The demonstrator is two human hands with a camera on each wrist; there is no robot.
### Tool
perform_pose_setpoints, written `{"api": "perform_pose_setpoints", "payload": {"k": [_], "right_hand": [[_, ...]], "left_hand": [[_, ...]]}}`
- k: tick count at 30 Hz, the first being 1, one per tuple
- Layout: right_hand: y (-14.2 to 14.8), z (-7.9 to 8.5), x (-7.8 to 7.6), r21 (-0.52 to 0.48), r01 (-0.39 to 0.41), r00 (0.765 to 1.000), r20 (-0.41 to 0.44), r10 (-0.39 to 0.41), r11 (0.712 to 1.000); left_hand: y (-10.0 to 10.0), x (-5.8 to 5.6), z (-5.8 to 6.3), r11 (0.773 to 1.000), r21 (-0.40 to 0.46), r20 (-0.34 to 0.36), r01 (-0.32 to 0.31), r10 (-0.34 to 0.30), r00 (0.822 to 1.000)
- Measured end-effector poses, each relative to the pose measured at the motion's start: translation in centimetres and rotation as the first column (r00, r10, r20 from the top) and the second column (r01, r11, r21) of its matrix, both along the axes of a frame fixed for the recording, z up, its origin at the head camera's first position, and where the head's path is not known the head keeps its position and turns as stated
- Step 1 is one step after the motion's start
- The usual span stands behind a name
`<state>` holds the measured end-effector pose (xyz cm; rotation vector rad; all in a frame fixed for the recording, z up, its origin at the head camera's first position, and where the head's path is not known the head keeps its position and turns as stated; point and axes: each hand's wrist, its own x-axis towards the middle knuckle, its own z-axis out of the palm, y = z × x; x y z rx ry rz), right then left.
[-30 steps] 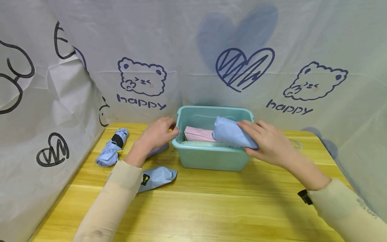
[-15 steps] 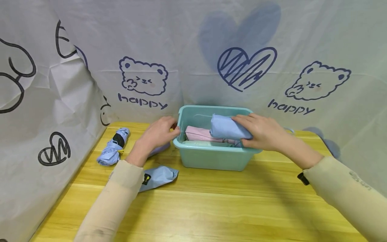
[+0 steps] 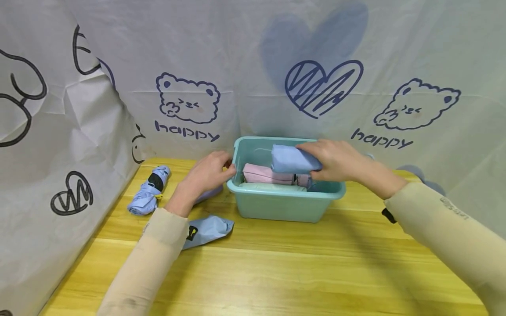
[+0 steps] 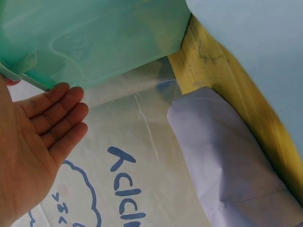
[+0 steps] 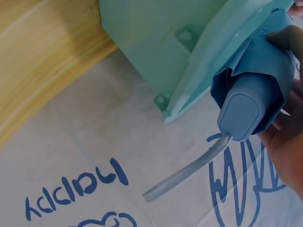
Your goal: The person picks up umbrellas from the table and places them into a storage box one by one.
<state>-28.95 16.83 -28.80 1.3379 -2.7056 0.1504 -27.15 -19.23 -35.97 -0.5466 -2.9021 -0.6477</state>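
My right hand [image 3: 336,160] grips a folded blue umbrella [image 3: 294,159] in its sleeve, held level over the teal plastic bin [image 3: 280,208]. The umbrella's light-blue handle end [image 5: 241,113] with a grey wrist strap [image 5: 189,168] sticks out of the sleeve in the right wrist view. My left hand [image 3: 209,173] is at the bin's left rim, its fingers nearly straight with the tips at the outer wall in the left wrist view. Inside the bin lie a pink folded umbrella [image 3: 265,174] and a pale green bundle [image 3: 272,187] along the front wall.
On the wooden table [image 3: 276,272], a rolled blue umbrella [image 3: 149,191] lies at the far left. A light-blue sleeved bundle [image 3: 209,230] lies nearer, partly behind my left sleeve. A purple bundle [image 4: 222,156] lies left of the bin. A printed white cloth [image 3: 257,66] hangs behind.
My right hand has carried the blue umbrella leftward and farther back over the bin, turning it more level. More of the bin's right end now shows. My left hand stays at the rim.
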Motion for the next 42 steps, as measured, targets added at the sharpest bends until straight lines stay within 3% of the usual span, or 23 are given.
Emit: {"api": "perform_pose_setpoints", "payload": {"k": [6, 16, 34, 42], "right_hand": [[-1.3, 0.4, -1.7, 0.008, -0.005, 0.998, 0.066, 0.004, 1.000], [-4.0, 0.9, -3.5, 0.105, 0.029, 0.980, 0.191, -0.049, 0.994], [-8.4, 0.0, -6.1, 0.267, 0.034, 0.975, 0.202, -0.090, 0.963], [-9.9, -0.4, -6.8, 0.323, 0.026, 0.941, 0.311, -0.132, 0.946]], "left_hand": [[-0.2, -0.1, -0.1, 1.000, 0.006, 0.002, -0.005, 0.005, 1.000], [-0.3, -0.2, 0.1, 1.000, 0.007, -0.002, -0.007, 0.007, 1.000], [-0.1, 0.1, 0.2, 1.000, 0.002, -0.004, 0.005, -0.005, 1.000], [0.0, 0.2, 0.2, 1.000, 0.001, -0.001, 0.016, -0.016, 1.000]]}}
